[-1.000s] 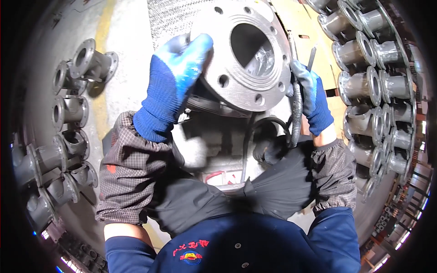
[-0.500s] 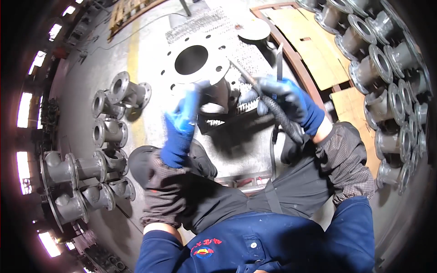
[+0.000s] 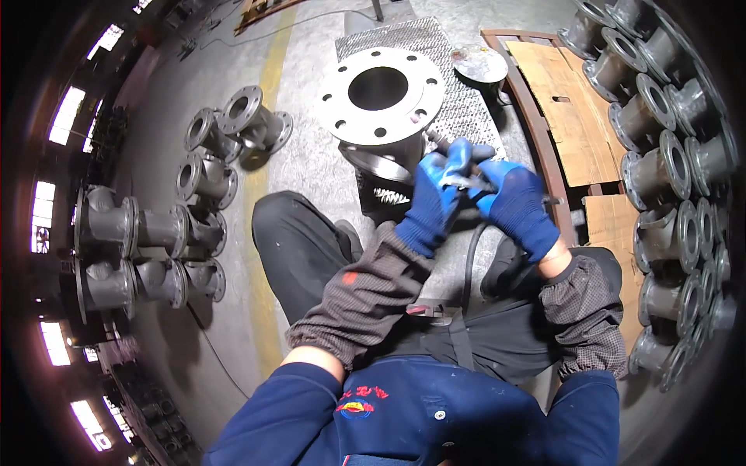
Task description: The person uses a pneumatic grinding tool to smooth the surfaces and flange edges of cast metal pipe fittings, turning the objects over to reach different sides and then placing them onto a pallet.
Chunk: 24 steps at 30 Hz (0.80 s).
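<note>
In front of me a large grey flanged pipe fitting [image 3: 400,123] stands with its round, bolt-holed flange facing up, brightly lit. Just to its near right, my left hand [image 3: 441,177] in a blue glove is closed on a dark rod-shaped tool [image 3: 437,140]. The tool's slim tip points toward the flange's edge, apart from it as far as I can see. My right hand [image 3: 503,188], also gloved in blue, is closed beside the left one on the same tool's rear part. Fingers hide most of the tool. Below the hands, a black hose [image 3: 470,260] hangs between my knees.
A patterned mat [image 3: 466,116] lies beneath the fitting, with a round-topped stool [image 3: 480,65] at its far right. Cardboard [image 3: 563,109] covers a brown-framed pallet on the right. Several grey flanged fittings stand at right [image 3: 660,167] and left [image 3: 105,221].
My left hand has moved right, from beside the fitting to join the right hand at the tool. The tool is now mostly covered by both hands. The view has shifted, too.
</note>
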Tool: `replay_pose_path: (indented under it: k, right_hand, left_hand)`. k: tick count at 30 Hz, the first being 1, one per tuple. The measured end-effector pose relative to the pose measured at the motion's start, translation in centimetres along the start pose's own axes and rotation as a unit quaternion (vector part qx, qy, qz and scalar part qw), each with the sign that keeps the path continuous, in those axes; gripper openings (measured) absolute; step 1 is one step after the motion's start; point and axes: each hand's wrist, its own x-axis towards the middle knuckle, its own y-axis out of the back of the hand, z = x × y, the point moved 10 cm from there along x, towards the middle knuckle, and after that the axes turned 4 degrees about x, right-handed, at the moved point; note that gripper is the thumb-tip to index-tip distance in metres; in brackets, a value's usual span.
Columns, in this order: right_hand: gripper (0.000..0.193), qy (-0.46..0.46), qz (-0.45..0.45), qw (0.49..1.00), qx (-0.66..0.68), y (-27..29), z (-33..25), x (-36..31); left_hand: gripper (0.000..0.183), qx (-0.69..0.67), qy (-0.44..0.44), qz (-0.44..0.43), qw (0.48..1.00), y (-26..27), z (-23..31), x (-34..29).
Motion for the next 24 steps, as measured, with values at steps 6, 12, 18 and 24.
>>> replay_pose_path:
  k: [6,12,18,24]
  right_hand:
    - [0.025,-0.146,-0.006,0.988,-0.050,3.4,7.2,1.6]
    - [0.027,-0.139,-0.124,0.976,-0.113,-3.7,17.4,5.2]
    - [0.029,-0.279,0.016,0.959,-0.040,-6.1,21.4,9.3]
    - [0.022,-0.130,0.144,0.978,0.073,-1.5,9.6,13.6]
  left_hand:
    - [0.026,0.293,-0.136,0.071,0.944,-0.1,2.8,2.1]
    - [0.050,0.564,-0.340,0.013,0.752,4.0,13.1,1.3]
    - [0.089,0.775,-0.259,-0.052,0.574,5.2,8.5,3.4]
    - [0.097,0.785,-0.247,-0.037,0.567,7.4,8.8,3.4]
